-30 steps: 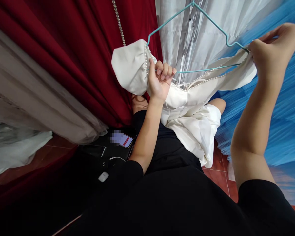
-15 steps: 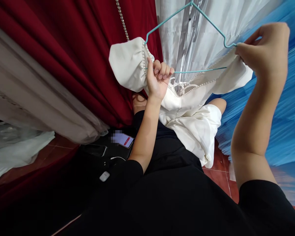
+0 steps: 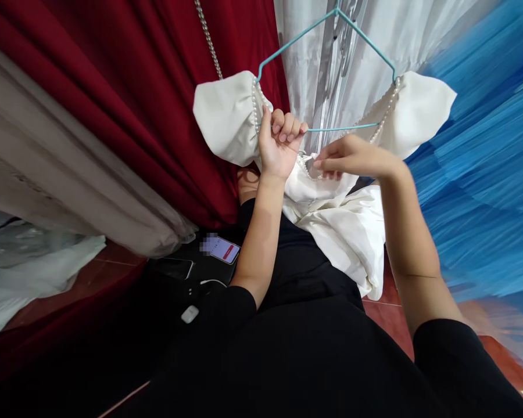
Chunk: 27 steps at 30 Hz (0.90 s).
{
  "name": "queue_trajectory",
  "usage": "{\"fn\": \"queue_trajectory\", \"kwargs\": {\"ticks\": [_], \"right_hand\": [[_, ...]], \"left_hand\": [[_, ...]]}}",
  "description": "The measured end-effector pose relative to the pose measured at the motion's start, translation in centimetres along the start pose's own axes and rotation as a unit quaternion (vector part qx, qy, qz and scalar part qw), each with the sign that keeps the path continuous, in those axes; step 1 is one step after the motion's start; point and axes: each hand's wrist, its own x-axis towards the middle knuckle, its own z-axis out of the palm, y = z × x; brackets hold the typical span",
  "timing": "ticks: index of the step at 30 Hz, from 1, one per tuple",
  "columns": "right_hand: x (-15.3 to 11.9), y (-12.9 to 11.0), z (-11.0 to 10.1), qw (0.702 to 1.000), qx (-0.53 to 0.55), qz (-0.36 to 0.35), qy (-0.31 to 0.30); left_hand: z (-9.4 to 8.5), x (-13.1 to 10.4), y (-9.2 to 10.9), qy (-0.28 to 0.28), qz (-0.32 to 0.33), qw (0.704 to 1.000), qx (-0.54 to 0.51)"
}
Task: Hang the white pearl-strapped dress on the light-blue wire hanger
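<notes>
A white dress with pearl-trimmed neckline hangs by both shoulders from a thin teal hanger, its skirt bunched over my lap. My left hand is wrapped round the hanger's lower bar beside the left puffed sleeve. Below the bar, my right hand is at the neckline near the middle, its fingers bent and slightly apart, with nothing visible held in them. The right puffed sleeve spreads out beyond the hanger's right end.
Red fabric and pale fabric hang on the left, blue tulle on the right, white cloth behind. A lit phone, a dark phone and a small white case lie at lower left.
My right hand has let go of the dress's right shoulder and moved down and left to the neckline. The right strap now sits on the hanger's end. My left hand keeps its place.
</notes>
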Motion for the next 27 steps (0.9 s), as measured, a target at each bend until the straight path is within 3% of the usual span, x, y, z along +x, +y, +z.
{"fn": "queue_trajectory", "kwargs": {"ticks": [1,2,4,6,9,11,15,18,21,22,24,27], "right_hand": [[0.6,0.6,0.8,0.997,0.070,0.010,-0.036],[1.2,1.2,1.4,0.990,0.138,0.002,-0.025],[2.5,2.3,2.2,0.961,0.252,-0.050,0.098],[3.4,3.1,2.2,0.904,0.349,-0.111,0.220],[3.6,3.6,1.9,0.825,0.442,-0.156,0.317],[3.1,3.3,2.3,0.799,0.458,-0.168,0.353],[2.3,2.2,3.9,0.802,0.421,-0.149,0.397],[2.4,1.7,4.1,0.804,0.403,-0.125,0.419],[2.4,1.9,3.6,0.795,0.423,-0.129,0.414],[2.3,2.0,3.4,0.791,0.436,-0.135,0.408],[2.0,2.3,3.2,0.782,0.460,-0.145,0.394],[1.7,2.6,3.2,0.772,0.486,-0.155,0.379]], "left_hand": [[-0.1,0.1,0.0,-0.007,-0.002,1.000,-0.007],[-0.2,0.1,0.0,-0.012,-0.003,1.000,-0.012],[-0.2,0.2,0.0,-0.014,-0.003,1.000,-0.021],[0.0,0.1,-0.2,-0.019,0.002,0.999,-0.029],[0.1,-0.2,-0.6,-0.029,0.016,0.999,-0.019],[-0.1,-0.5,-1.1,-0.032,0.031,0.999,0.005],[-1.5,-0.8,-1.5,-0.062,0.041,0.995,0.061],[-2.6,-1.4,-0.2,-0.106,-0.040,0.984,0.141],[-2.8,-2.7,2.1,-0.166,-0.113,0.953,0.227],[-2.5,-3.2,3.0,-0.179,-0.093,0.947,0.249],[-1.6,-3.8,4.6,-0.175,0.008,0.946,0.273],[0.1,-3.4,6.6,-0.107,0.153,0.935,0.302]]}}
